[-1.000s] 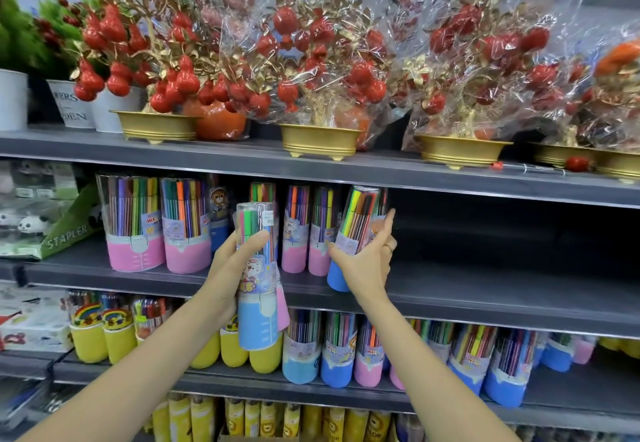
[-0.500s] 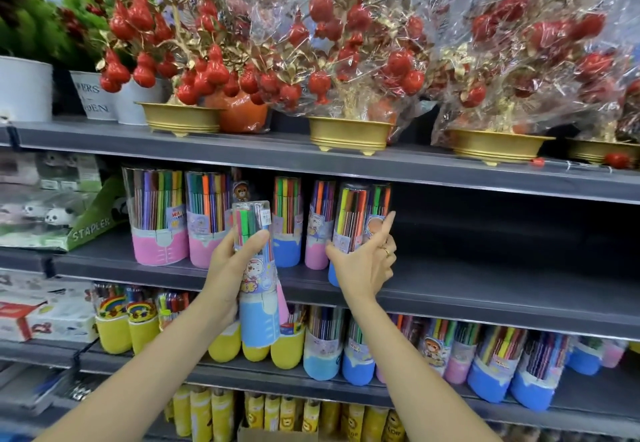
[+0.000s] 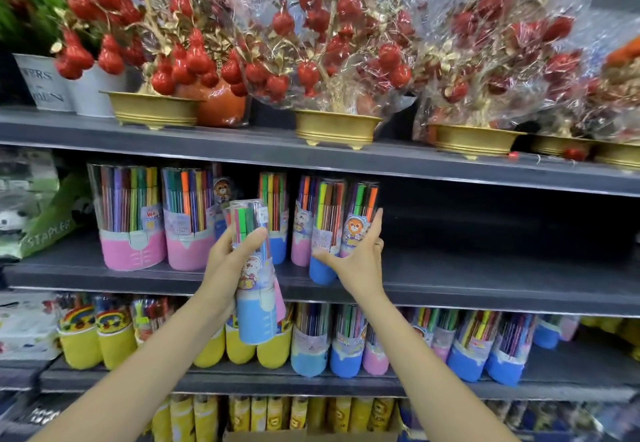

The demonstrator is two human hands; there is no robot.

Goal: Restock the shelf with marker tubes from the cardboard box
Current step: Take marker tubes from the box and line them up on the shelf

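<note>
My left hand (image 3: 227, 261) grips a clear marker tube with a blue base (image 3: 256, 317), held upright in front of the middle shelf (image 3: 485, 285); a pink-based tube shows just behind it in the same grip. My right hand (image 3: 360, 261) rests with straight fingers against two tubes at the right end of the shelf row. Its thumb touches a blue-based tube (image 3: 327, 233) standing at the shelf's front, and its fingertips touch the lion-label tube (image 3: 358, 220). More pink- and blue-based tubes (image 3: 128, 220) stand to the left. A cardboard box edge (image 3: 311, 436) shows at the bottom.
Right of my right hand the middle shelf is dark and bare. Wrapped red-fruit ornaments in gold bowls (image 3: 336, 130) fill the shelf above. The lower shelf (image 3: 571, 379) holds yellow, blue and pink tubes. A green stapler box (image 3: 52, 230) sits at far left.
The blue-based tube under my right hand went from tilted to standing upright on the shelf, and the hand's fingers have straightened. My left hand keeps its tubes in the same place.
</note>
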